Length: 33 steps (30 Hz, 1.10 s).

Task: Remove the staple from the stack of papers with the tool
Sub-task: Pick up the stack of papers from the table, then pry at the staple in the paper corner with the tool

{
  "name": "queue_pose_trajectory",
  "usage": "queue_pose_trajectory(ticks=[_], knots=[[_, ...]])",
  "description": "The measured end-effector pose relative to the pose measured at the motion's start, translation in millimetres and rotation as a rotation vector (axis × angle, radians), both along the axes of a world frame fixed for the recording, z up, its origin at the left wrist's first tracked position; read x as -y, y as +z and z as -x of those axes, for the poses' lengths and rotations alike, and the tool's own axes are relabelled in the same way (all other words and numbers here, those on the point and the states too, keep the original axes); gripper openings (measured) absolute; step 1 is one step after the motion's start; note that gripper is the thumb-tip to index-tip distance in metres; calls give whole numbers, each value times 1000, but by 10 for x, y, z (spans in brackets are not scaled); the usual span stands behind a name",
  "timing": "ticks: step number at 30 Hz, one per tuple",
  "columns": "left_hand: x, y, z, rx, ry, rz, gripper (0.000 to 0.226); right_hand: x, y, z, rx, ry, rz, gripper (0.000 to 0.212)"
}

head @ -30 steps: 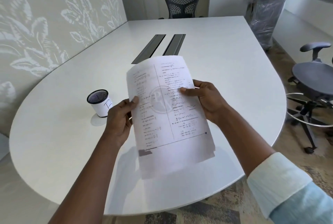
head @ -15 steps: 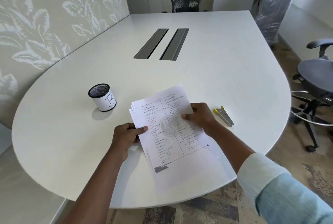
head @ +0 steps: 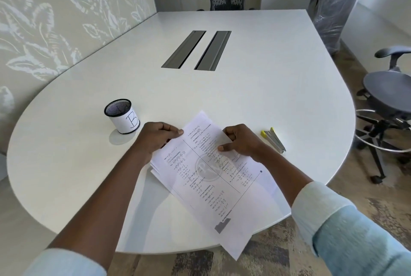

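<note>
A stack of printed papers [head: 206, 178] lies slanted on the white table [head: 255, 102], its near corner hanging over the front edge. My left hand [head: 159, 136] pinches the stack's upper left corner between thumb and fingers. My right hand [head: 241, 142] grips the upper right edge, thumb on top of the page. The staple is hidden under my fingers. The staple remover tool [head: 273, 140], grey metal with yellow tips, lies on the table just right of my right hand, untouched.
A black mesh cup [head: 122, 116] with a white label marked "B" stands left of my left hand. Two grey cable slots [head: 196, 50] sit mid-table. Office chairs [head: 387, 95] stand at right and at the far end; a wrapped bin [head: 333, 2] is far right.
The papers came down from upright in the air to lying on the table. Both hands shifted up to the stack's top corners. The tool came into view once the papers dropped.
</note>
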<state>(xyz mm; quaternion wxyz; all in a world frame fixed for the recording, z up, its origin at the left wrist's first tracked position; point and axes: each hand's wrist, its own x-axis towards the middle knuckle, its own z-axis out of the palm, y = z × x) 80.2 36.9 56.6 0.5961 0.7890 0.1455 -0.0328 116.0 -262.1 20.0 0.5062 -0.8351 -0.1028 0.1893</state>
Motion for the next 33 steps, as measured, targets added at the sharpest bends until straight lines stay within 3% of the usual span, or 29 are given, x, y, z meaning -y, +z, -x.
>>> queue_pose_trajectory(ticks=[4, 7, 9, 11, 14, 17, 20, 23, 28, 33], knots=[[135, 34, -127, -52, -150, -86, 39, -71, -42, -2, 57, 31, 26, 54], [199, -17, -136, -49, -275, -95, 65, -102, -52, -2, 63, 66, 36, 46], [237, -62, -122, -10, -291, -120, 61, -105, -42, 12, 64, 46, 39, 27], [232, -113, -126, -11, -283, -126, 51, -104, -60, 28, 82, 13, 30, 27], [192, -207, -137, -16, -264, -82, 16, -70, -55, 74, 174, -130, 39, 27], [151, -279, -131, -24, -229, -74, 25, 38, -22, 105, 292, -292, 45, 21], [127, -361, -127, -20, -210, -57, 45, 192, -17, 126, 410, -490, 186, 14], [98, -433, -116, -41, -194, -50, 31, 373, -81, 129, 471, -657, 376, 22], [88, -454, -55, -48, -200, -14, 20, 546, -210, 108, 356, -667, 597, 58], [39, -522, 5, -46, -212, 72, 21, 544, -231, 99, 318, -648, 615, 50]])
